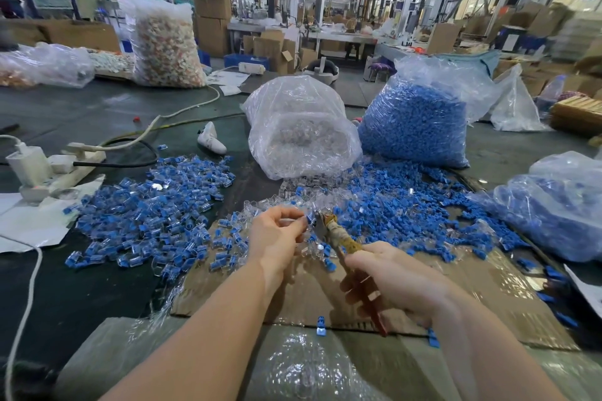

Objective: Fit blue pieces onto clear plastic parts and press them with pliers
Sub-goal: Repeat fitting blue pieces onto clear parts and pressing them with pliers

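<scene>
My left hand [277, 233] pinches a small clear plastic part with a blue piece [308, 221] at its fingertips. My right hand [387, 280] grips the taped handles of the pliers [338, 238], whose jaws sit right against that piece. Loose blue pieces [407, 205] lie in a heap to the right, and clear parts [293, 198] lie just beyond my hands. A pile of fitted blue-and-clear parts [153, 215] spreads to the left. All of it rests on a sheet of cardboard [456, 299] and the dark table.
A clear bag of clear parts [303, 133] and a bag of blue pieces [420, 120] stand behind the work spot. Another bag with blue pieces [553, 205] lies at right. A power strip with plugs and cables [55, 166] sits at left, beside white paper [29, 225].
</scene>
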{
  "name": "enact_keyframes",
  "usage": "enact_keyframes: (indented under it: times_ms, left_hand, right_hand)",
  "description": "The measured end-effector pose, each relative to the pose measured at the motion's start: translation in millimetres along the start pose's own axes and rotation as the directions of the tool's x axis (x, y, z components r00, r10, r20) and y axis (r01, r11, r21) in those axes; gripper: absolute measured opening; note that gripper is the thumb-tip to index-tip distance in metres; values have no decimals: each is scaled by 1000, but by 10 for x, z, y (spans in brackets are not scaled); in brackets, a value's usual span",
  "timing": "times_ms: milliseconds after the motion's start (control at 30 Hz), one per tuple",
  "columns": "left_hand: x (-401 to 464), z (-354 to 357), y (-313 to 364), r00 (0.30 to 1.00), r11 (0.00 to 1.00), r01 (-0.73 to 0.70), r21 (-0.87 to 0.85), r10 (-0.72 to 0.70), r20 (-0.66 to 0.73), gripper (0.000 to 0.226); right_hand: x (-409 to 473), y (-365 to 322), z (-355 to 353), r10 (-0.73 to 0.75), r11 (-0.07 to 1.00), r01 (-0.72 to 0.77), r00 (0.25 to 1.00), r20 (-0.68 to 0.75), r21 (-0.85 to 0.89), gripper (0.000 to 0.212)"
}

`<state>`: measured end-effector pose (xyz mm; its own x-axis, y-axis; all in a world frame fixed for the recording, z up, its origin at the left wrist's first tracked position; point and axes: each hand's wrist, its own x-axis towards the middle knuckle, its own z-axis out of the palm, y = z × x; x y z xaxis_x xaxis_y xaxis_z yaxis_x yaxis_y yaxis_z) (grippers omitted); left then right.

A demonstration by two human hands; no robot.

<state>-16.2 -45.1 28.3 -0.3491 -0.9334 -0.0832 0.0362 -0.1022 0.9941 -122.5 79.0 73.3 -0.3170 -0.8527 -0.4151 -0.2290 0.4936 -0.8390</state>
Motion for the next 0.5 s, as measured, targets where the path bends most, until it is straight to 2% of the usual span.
enact_keyframes:
  times_ms: [67,200,300,500]
  left_hand:
    - [-11,-3,6,1000,1000,7,-10,-6,10,12]
    - [-18,-5,28,999,999,20,-27,-20,25,11]
    - [-12,-7,30,1000,1000,27,-14,-26,16,10]
    - [-9,-20,24,998,998,58,-39,-58,21,9]
  right_hand:
    - [7,2,-1,14,1000,-14,1000,16,-17,4]
    - [5,17,2,12,998,-10,999,37,-63,8]
    - [-6,23,5,0,1000,1,999,45,-19,12]
    - [-15,-3,14,-9,1000,11,998,64,-27,5]
